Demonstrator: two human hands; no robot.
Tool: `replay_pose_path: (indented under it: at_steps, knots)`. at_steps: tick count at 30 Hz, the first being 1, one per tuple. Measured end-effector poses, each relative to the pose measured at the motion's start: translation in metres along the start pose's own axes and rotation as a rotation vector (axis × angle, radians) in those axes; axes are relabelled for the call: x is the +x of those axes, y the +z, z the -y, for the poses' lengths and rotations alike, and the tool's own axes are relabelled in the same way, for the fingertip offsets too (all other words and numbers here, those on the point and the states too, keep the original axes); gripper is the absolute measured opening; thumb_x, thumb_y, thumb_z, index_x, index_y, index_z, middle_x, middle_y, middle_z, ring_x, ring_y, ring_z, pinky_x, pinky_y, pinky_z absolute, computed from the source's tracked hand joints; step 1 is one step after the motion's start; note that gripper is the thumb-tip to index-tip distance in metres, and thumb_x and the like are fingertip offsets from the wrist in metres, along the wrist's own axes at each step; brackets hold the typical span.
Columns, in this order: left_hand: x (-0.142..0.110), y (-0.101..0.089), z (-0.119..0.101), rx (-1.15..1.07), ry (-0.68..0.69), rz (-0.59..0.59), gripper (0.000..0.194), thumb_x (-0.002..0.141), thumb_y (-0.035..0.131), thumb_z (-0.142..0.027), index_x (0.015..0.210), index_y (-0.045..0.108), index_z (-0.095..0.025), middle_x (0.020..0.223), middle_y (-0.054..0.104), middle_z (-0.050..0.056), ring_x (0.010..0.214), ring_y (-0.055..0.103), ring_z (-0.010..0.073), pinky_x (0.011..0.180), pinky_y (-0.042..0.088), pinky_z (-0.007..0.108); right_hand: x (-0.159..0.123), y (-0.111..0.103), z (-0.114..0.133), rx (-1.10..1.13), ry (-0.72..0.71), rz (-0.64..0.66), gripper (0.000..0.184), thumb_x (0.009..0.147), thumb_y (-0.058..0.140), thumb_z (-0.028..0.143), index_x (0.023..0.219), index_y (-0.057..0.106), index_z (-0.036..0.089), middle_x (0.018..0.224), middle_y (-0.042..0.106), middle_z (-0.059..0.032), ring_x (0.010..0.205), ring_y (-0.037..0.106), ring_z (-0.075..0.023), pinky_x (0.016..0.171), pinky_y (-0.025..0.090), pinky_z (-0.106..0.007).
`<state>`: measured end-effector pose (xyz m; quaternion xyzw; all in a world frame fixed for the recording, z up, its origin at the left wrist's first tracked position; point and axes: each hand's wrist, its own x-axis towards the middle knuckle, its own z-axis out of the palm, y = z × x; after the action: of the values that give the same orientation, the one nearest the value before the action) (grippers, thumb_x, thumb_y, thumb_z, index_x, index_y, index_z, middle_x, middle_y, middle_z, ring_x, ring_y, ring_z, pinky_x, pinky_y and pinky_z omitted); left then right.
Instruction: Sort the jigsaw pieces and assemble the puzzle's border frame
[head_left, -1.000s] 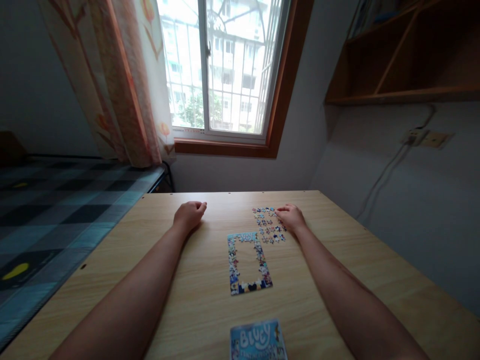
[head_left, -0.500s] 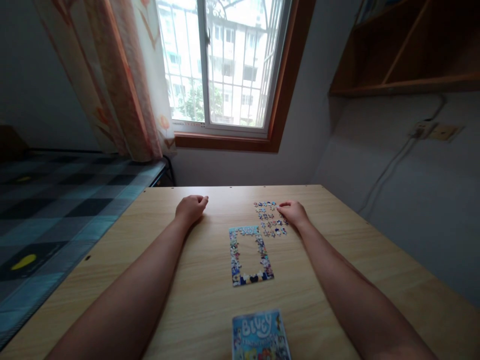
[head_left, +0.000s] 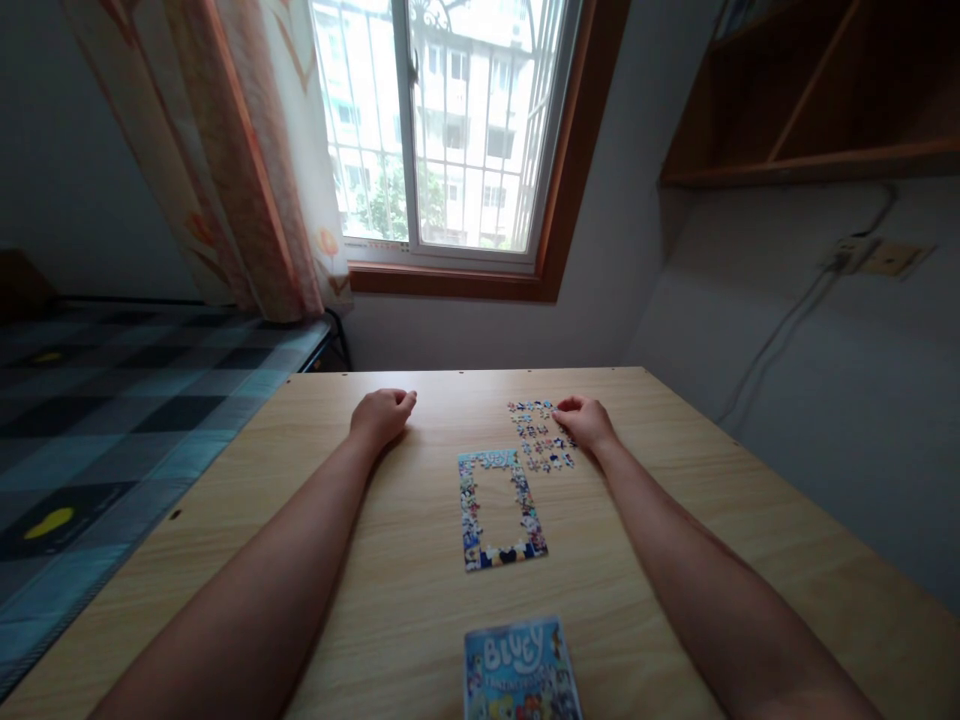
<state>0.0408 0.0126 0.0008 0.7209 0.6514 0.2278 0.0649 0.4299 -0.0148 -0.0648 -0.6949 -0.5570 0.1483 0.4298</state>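
My left hand (head_left: 382, 415) rests on the table as a loose fist, with nothing showing in it. Loose jigsaw pieces (head_left: 536, 432) lie in rough rows toward the far side of the table. At their right edge my right hand (head_left: 586, 422) is closed in a pinch on a jigsaw piece, mostly hidden by the fingertips. Nearer to me lies a jigsaw border (head_left: 470, 520), joined into a rectangle with bare wood showing inside it. A blue box marked "Bluey" (head_left: 519, 665) lies closest to me, cut off by the bottom of the view.
The wooden table (head_left: 405, 600) reaches to the wall below a barred window (head_left: 472, 150). A bed with a checked cover (head_left: 165, 400) stands along the left side. On the right wall are a wooden shelf (head_left: 825, 165) and a socket with a cable (head_left: 847, 255).
Both hands stay almost where they were. The view has shifted very slightly; the jigsaw border and box have not visibly moved.
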Motion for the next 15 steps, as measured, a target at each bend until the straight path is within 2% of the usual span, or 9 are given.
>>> replay_pose_path:
  at_steps: [4, 8, 15]
  knots:
    - [0.000, -0.001, -0.001, 0.009, -0.008, 0.011, 0.046, 0.089, 0.039, -0.052, 0.066, 0.066, -0.022, 0.072, 0.071, 0.007, 0.070, 0.061, 0.0220, 0.060, 0.032, 0.031, 0.000, -0.002, 0.005, 0.113, -0.035, -0.064, 0.020, 0.070, 0.074, 0.033, 0.081, 0.075, 0.017, 0.081, 0.078, -0.0065, 0.071, 0.072, -0.0192, 0.068, 0.057, -0.027]
    - [-0.001, -0.001, -0.001, 0.017, -0.007, 0.015, 0.047, 0.090, 0.039, -0.051, 0.067, 0.067, -0.021, 0.074, 0.072, 0.007, 0.072, 0.062, 0.0220, 0.060, 0.033, 0.031, 0.001, -0.006, 0.009, 0.210, -0.062, -0.171, 0.025, 0.073, 0.069, 0.033, 0.088, 0.075, 0.015, 0.091, 0.079, -0.0104, 0.084, 0.073, -0.0215, 0.079, 0.058, -0.030]
    - [0.000, 0.001, 0.000, 0.043, -0.009, 0.015, 0.048, 0.091, 0.038, -0.052, 0.069, 0.069, -0.021, 0.074, 0.072, 0.006, 0.071, 0.061, 0.0212, 0.058, 0.031, 0.031, -0.005, -0.011, 0.022, 0.261, -0.116, -0.301, 0.027, 0.073, 0.066, 0.035, 0.088, 0.077, 0.015, 0.091, 0.078, -0.0116, 0.082, 0.072, -0.0239, 0.082, 0.059, -0.038]
